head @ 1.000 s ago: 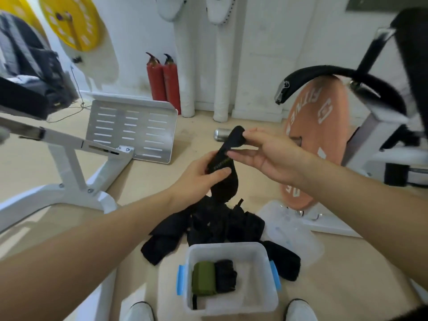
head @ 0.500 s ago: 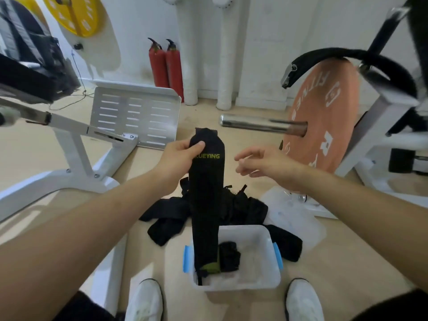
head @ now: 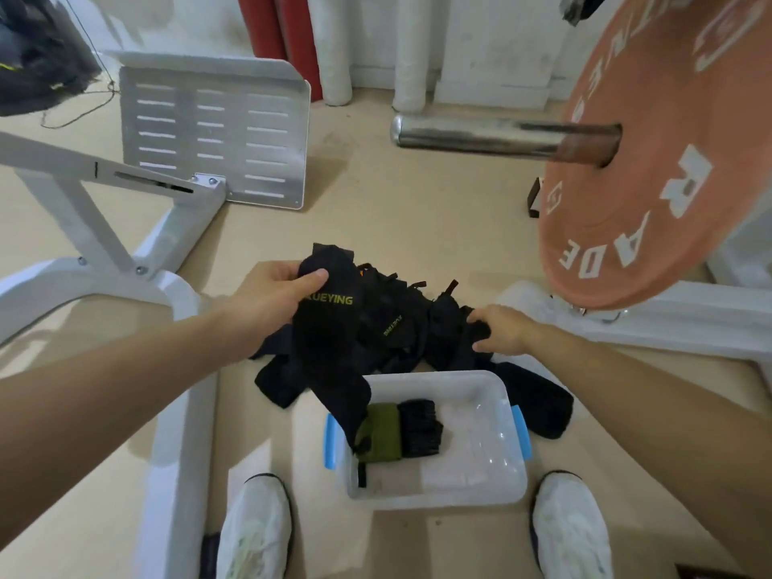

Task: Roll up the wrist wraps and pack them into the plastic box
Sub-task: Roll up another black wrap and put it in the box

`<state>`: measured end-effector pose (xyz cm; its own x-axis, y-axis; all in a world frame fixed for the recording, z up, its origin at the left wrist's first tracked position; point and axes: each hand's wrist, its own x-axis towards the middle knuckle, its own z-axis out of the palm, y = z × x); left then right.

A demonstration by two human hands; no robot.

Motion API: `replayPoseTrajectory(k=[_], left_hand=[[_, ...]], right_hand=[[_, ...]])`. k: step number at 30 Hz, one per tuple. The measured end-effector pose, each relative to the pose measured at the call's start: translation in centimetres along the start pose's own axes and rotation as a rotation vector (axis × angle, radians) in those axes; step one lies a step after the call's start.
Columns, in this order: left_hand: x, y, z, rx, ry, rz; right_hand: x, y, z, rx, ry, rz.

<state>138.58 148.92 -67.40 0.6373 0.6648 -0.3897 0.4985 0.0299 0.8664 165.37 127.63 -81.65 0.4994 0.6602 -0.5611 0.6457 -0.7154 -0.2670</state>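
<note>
Head: left hand [head: 271, 298] pinches wrap [head: 330, 344]; right hand [head: 501, 328], fingertips hidden in pile [head: 401, 328].

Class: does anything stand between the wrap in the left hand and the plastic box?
Nothing visible does. The plastic box is open; the wrist wrap in the left hand hangs over its rim, above two rolled wraps at its left side.

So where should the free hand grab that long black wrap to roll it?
Probably at the loose lower end of the black wrap, coming from the right. The left hand grips its top, so it hangs slack down to the plastic box, close to the right hand touching the pile.
</note>
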Motion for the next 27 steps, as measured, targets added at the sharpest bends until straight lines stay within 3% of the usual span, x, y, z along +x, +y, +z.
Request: replayPoseTrajectory(k=[8, 13, 17, 23, 27], left_hand=[[1.0, -4.2, 1.3, 0.068, -0.006, -0.098], [1.3, -5.3, 1.0, 0.071, -0.005, -0.113], [1.5, -5.0, 0.4, 0.080, -0.016, -0.088], [1.5, -3.3, -0.5, 0.040, 0.077, -0.051], [1.1, -1.7, -1.2, 0.035, 0.092, 0.012]], right_hand=[[8.5, -4.7, 4.9, 0.093, 0.183, -0.178], [12.7, -7.8, 6.8, 0.134, 0.042, -0.130], [13.0, -8.3, 7.5, 0.069, 0.029, -0.094], [10.2, -7.4, 4.0, 0.511, 0.084, -0.172], [5.9, -7.8, -1.3, 0.561, 0.071, -0.139]])
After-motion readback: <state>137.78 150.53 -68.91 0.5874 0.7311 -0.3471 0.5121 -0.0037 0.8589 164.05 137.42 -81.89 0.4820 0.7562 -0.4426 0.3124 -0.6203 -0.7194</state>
